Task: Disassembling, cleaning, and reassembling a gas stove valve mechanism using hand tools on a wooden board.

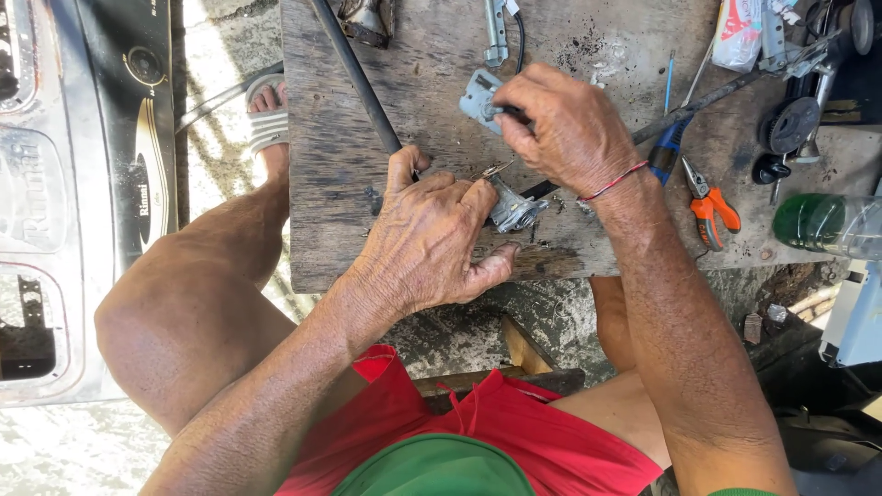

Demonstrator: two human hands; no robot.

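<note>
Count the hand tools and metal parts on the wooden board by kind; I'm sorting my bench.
Orange-handled pliers: 1
Blue-handled screwdriver: 1
Grey flat metal bracket, under right hand: 1
Silver metal valve piece, under left hand: 1
Total: 4

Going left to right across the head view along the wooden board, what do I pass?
Black rod → left hand → small metal valve part → right hand → blue-handled tool → orange pliers → green bottle.
</note>
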